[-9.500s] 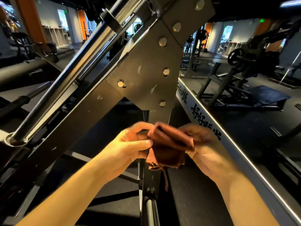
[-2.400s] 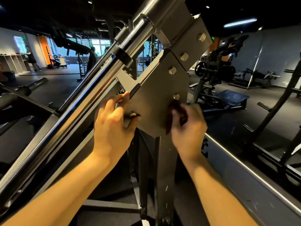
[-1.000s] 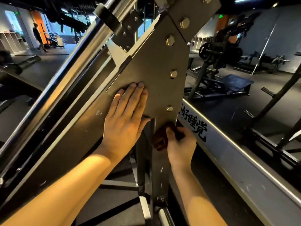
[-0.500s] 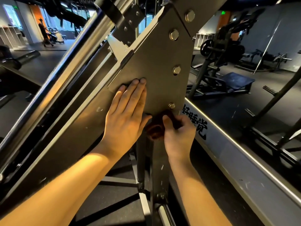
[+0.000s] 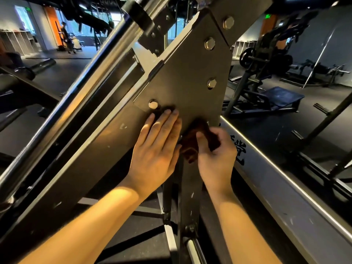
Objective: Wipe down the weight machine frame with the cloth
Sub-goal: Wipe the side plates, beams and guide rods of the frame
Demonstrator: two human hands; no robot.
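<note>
Brown cloth (image 5: 190,149), gripped by right hand (image 5: 217,157), fingers curled, at lower corner of gusset plate (image 5: 182,77); left hand (image 5: 156,149) flat-fingered beside; wiping judged partway, post (image 5: 190,197) below outstanding.

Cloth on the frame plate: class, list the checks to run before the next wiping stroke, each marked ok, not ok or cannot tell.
1. Grip of the right hand on the cloth: ok.
2. Contact of cloth with the plate at its lower edge: ok.
3. Flat left hand bracing on the plate: ok.
4. Gap between left hand and cloth: not ok, they lie edge to edge.
5. Clean cloth face: cannot tell.
</note>
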